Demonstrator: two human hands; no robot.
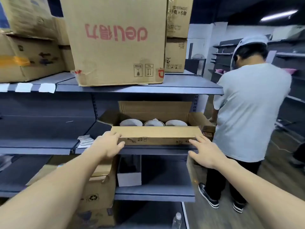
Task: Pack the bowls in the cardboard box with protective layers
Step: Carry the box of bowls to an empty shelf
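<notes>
Three round bowls [131, 123] in cardboard box [155, 135]

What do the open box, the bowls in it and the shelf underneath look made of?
The box looks like brown matt cardboard with creased flaps. The bowls seem glazed ceramic: pale, smooth rims, though plastic is possible. The shelf looks like painted metal: blue-grey, thin-edged, on slotted uprights.

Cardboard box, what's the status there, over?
Left hand grips front flap corner of cardboard box; right hand open, fingers touching the other end. Three bowls inside, flaps open. Person standing close at right.
</notes>
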